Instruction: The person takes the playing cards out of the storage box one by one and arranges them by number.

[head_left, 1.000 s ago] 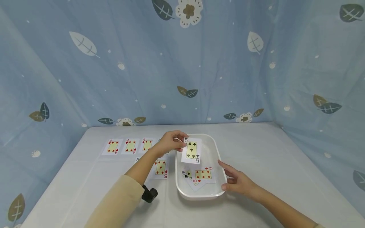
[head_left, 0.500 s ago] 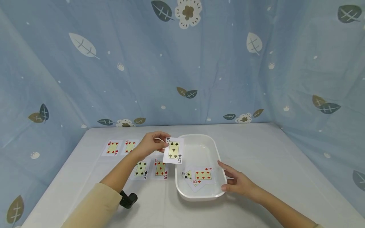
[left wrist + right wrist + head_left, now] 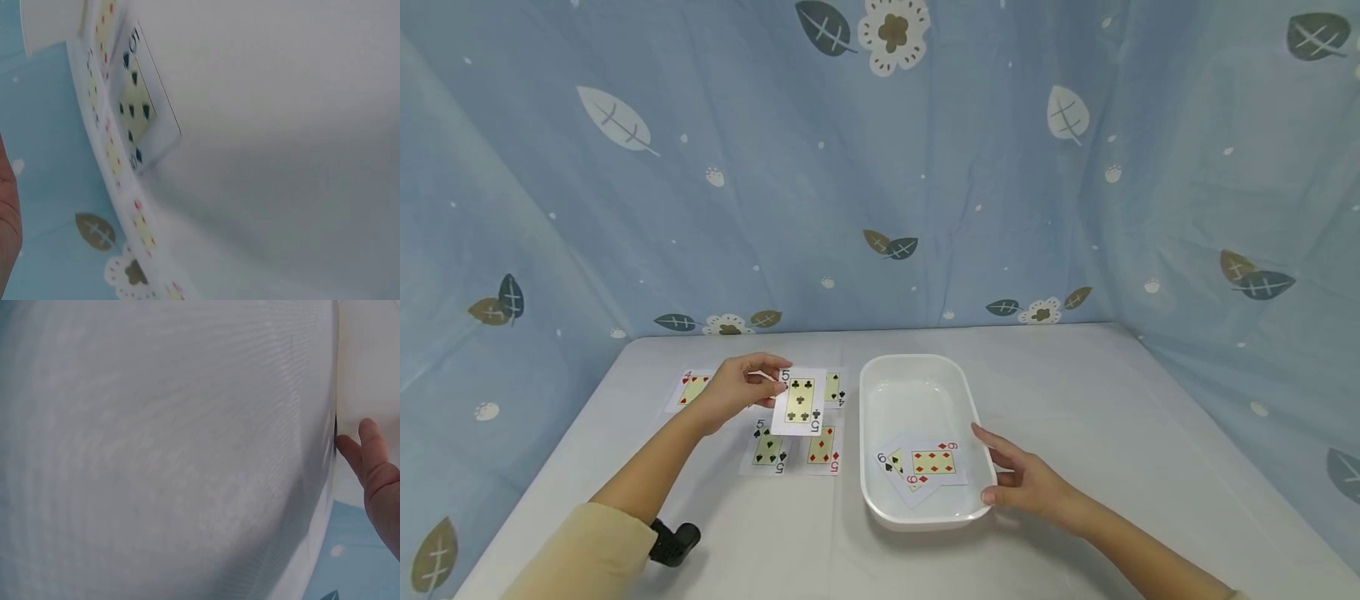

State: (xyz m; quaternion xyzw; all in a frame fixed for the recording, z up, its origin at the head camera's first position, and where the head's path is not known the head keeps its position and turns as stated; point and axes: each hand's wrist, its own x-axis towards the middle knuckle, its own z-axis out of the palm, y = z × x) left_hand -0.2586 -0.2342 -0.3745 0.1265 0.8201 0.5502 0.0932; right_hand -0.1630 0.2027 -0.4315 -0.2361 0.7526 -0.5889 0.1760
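My left hand (image 3: 730, 398) pinches a five of clubs playing card (image 3: 801, 408) by its left edge, face showing, above the laid-out cards. In the head view it partly covers the five of spades (image 3: 766, 448) and five of diamonds (image 3: 822, 454). Behind these lies a row with a four of hearts (image 3: 692, 388) at its left end and a four of spades (image 3: 833, 388) at its right; the hand hides those between. My right hand (image 3: 1033, 490) rests its thumb and fingers against the side of a white tray (image 3: 917, 361). In the right wrist view, those fingers (image 3: 373, 444) look extended.
Inside the tray, a six of diamonds (image 3: 933, 462) lies over a partly covered black-suited card (image 3: 892, 461). The table (image 3: 1060, 375) has a white cover, and blue patterned cloth (image 3: 820, 167) hangs behind it. A black wrist device (image 3: 674, 543) sits on the left arm.
My left hand has carried the five of clubs leftward, from above the tray to above the laid-out cards. The right hand and tray stay where they were.
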